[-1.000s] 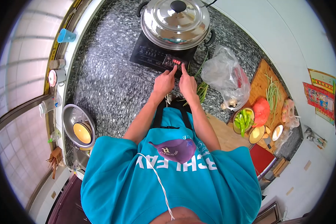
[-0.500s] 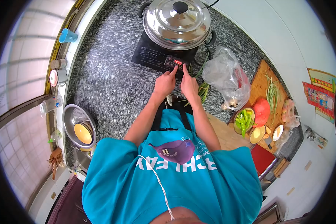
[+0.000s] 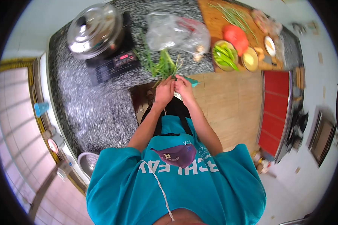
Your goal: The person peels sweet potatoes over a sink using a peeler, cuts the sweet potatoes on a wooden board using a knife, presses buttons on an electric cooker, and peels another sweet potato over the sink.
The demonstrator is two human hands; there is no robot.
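Both hands are close together at the front edge of the counter, just in front of a loose bunch of green scallion-like leaves (image 3: 164, 66). My left hand (image 3: 164, 93) has its fingers drawn together, the tips by the root side of the greens. Beside it, my right hand (image 3: 184, 88) is curled with thumb and fingers pressed together. Whether either one grips a leaf or only touches it is hidden. A small teal piece (image 3: 192, 81) shows just beyond the right fingers.
A lidded steel pot (image 3: 95, 32) stands on a black induction cooker (image 3: 112, 65) with red digits lit. Behind the greens lies a clear plastic bag (image 3: 163, 32). The wooden board (image 3: 210, 15) at right carries green peppers (image 3: 225, 56), a red bag (image 3: 236, 39) and bowls.
My view has turned to the right. Both hands have left the cooker's control panel, where their index fingers pointed, and moved to the greens at the counter edge.
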